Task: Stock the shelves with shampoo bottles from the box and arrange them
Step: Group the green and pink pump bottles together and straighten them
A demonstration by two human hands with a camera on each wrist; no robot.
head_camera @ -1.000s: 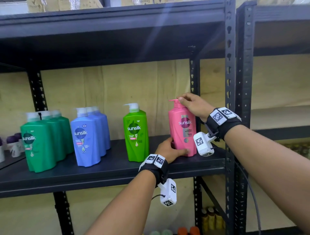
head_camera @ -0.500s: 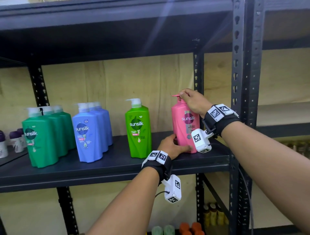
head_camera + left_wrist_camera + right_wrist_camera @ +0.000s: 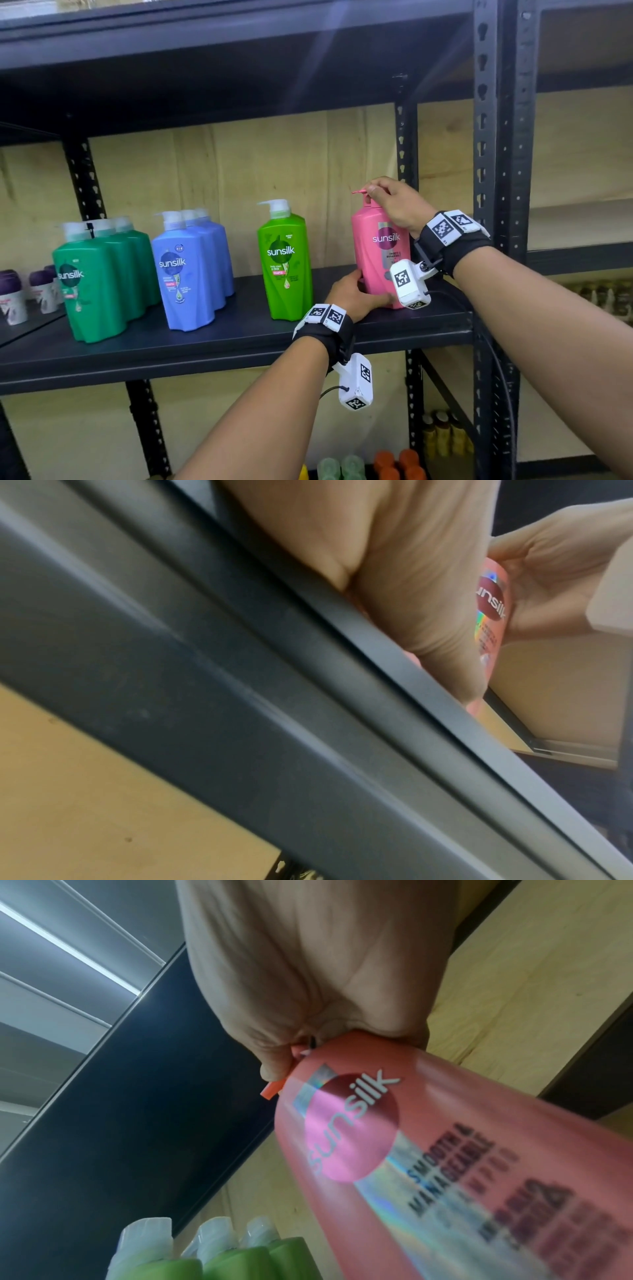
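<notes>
The pink bottle (image 3: 380, 253) has slid back along the shelf (image 3: 219, 346); right hand (image 3: 394, 205) gripping its pump, left hand (image 3: 352, 296) curled round its base; best square the label forward.

Dark shelf (image 3: 219, 346) bearing shampoo bottles (image 3: 191, 270).

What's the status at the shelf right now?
Right hand grips pink bottle pump; left hand holds its base. Bottle upright on shelf. Nothing blocking.
</notes>
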